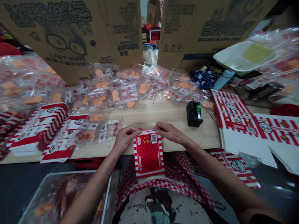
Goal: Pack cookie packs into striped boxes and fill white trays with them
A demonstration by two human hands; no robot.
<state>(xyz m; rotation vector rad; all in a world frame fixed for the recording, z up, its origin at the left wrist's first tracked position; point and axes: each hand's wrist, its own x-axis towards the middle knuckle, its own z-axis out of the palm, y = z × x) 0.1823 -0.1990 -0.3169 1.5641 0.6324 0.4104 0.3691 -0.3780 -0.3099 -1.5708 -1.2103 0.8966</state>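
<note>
My left hand (126, 138) and my right hand (169, 132) pinch the top edge of a red-and-white striped cardboard carton (149, 155), which has a barcode near its top. The carton hangs over the front edge of the wooden table (149, 115), its lower part above my lap. Beside my left hand lies a stack of flat striped carton blanks (62, 137), with clear bags of orange shaped pieces (102, 129) close by. More such bags (130, 88) spread across the table's far side.
A black tape dispenser (194, 114) with a green part stands right of my right hand. Large striped carton sheets (240, 124) lie at right. A white tray (240, 56) and cardboard panels (67, 34) stand behind. A bin of bagged goods (65, 199) sits low at left.
</note>
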